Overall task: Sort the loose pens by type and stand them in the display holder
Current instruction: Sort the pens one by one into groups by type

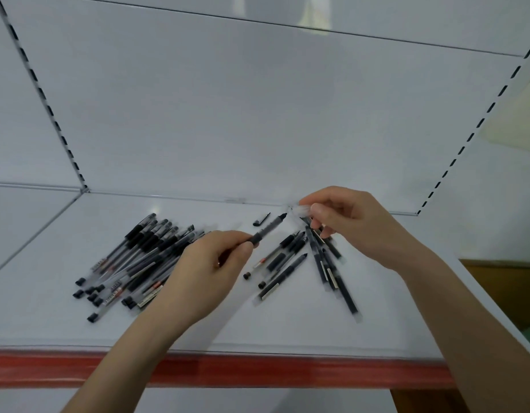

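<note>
— Left hand [210,269]?
— Gripping one black pen [268,229] by its grip, tip raised (uncapped). Meanwhile my right hand [347,225] pinches a clear cap [302,208].
— Other pens?
— Big pile [144,248] lies left on the shelf [287,329]; a smaller bunch [284,259] lies between my hands.

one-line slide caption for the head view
Left hand holds a black pen, right hand pinches a clear cap, over loose pens

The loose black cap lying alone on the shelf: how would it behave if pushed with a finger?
The black cap is small and probably very light, so it would likely skid on the smooth white shelf. Its apparent clip probably stops it rolling far.
</note>
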Motion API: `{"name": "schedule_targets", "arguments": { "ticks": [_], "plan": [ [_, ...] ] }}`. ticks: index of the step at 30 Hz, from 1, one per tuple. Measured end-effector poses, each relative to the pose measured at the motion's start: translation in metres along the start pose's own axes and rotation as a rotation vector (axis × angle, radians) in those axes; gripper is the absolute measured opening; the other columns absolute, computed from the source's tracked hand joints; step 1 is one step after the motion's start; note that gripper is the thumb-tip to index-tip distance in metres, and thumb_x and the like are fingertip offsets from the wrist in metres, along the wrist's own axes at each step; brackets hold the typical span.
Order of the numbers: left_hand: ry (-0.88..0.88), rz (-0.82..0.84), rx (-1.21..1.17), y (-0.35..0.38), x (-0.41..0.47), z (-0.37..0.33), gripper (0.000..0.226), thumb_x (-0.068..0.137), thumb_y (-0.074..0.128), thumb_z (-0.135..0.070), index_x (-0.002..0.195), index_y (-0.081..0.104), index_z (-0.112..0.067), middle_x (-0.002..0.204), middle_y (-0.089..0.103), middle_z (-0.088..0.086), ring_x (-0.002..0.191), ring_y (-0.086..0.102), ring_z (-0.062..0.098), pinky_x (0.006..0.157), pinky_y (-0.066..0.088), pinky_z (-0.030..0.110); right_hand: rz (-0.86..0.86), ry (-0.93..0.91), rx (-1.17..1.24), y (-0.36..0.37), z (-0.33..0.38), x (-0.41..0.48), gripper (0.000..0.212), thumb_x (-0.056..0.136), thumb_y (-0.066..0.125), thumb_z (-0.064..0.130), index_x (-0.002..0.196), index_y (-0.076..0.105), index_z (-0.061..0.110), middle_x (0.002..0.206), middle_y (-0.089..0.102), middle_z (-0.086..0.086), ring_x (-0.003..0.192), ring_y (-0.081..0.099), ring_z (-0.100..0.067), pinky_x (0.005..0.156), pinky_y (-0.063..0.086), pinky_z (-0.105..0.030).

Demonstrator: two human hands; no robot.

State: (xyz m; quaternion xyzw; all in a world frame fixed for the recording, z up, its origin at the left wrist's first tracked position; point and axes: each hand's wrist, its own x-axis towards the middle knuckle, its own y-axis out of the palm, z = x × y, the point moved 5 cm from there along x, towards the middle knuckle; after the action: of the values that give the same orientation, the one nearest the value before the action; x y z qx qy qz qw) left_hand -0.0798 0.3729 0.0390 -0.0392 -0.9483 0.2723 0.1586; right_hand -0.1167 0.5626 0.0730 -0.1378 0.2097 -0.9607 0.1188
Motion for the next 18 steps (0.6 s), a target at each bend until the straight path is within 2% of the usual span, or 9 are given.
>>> {"name": "schedule_targets", "arguments": {
  "ticks": [4, 8, 10, 14, 16, 18],
  "plan": [
    [-0.008, 0.009, 0.019, -0.001, -0.001, -0.002, 0.018, 0.091, 0.048, -0.021, 0.091, 0.066, -0.024, 0.087, 0.067, 0.007, 0.081, 0.055, 0.013, 0.071, 0.039, 0.021, 0.049, -0.017, -0.053, 0.002, 0.009, 0.002, 0.024, 0.091, 0.051, 0.008, 0.087, 0.065, 0.027, 0.066, 0.063, 0.019, 0.066, 0.059, 0.002, 0.063, 0.05, -0.013],
    [-0.016, 0.03, 0.022, -0.002, -0.001, -0.002, 0.019, 0.092, 0.047, -0.026, 0.094, 0.066, -0.028, 0.092, 0.068, 0.004, 0.087, 0.057, 0.017, 0.075, 0.04, 0.023, 0.066, -0.013, -0.07, 0.002, 0.014, 0.001, 0.023, 0.091, 0.051, 0.008, 0.087, 0.065, 0.026, 0.065, 0.063, 0.019, 0.066, 0.059, 0.002, 0.063, 0.05, -0.012],
    [-0.012, 0.035, 0.01, -0.002, -0.002, -0.002, 0.02, 0.091, 0.045, -0.032, 0.092, 0.065, -0.03, 0.09, 0.068, 0.002, 0.084, 0.057, 0.013, 0.073, 0.041, 0.022, 0.076, -0.018, -0.065, 0.002, 0.016, 0.0, 0.022, 0.09, 0.052, 0.007, 0.089, 0.065, 0.025, 0.066, 0.064, 0.017, 0.065, 0.059, 0.002, 0.062, 0.05, -0.012],
    [-0.017, 0.027, -0.035, -0.003, -0.003, -0.003, 0.02, 0.092, 0.048, -0.023, 0.087, 0.066, -0.031, 0.066, 0.061, -0.019, 0.065, 0.05, -0.001, 0.058, 0.037, 0.01, 0.014, -0.002, 0.082, 0.001, 0.016, 0.0, 0.017, 0.085, 0.059, 0.004, 0.092, 0.063, 0.02, 0.071, 0.063, 0.006, 0.058, 0.06, 0.001, 0.06, 0.05, -0.013],
    [-0.014, 0.024, -0.07, -0.003, -0.004, -0.004, 0.024, 0.09, 0.049, -0.019, 0.082, 0.063, -0.037, 0.066, 0.058, -0.03, 0.064, 0.049, -0.002, 0.058, 0.037, 0.009, -0.02, 0.032, 0.211, 0.003, 0.014, -0.001, 0.012, 0.079, 0.064, 0.009, 0.088, 0.064, 0.018, 0.065, 0.064, 0.008, 0.057, 0.059, -0.001, 0.06, 0.05, -0.014],
    [-0.002, 0.009, -0.094, -0.005, -0.004, -0.007, 0.028, 0.09, 0.05, -0.018, 0.079, 0.061, -0.041, 0.068, 0.058, -0.03, 0.064, 0.05, -0.002, 0.059, 0.038, 0.009, -0.055, 0.066, 0.362, 0.006, 0.009, -0.001, 0.011, 0.073, 0.065, 0.018, 0.083, 0.064, 0.015, 0.067, 0.067, 0.006, 0.064, 0.063, -0.006, 0.063, 0.052, -0.017]
  ]
}}
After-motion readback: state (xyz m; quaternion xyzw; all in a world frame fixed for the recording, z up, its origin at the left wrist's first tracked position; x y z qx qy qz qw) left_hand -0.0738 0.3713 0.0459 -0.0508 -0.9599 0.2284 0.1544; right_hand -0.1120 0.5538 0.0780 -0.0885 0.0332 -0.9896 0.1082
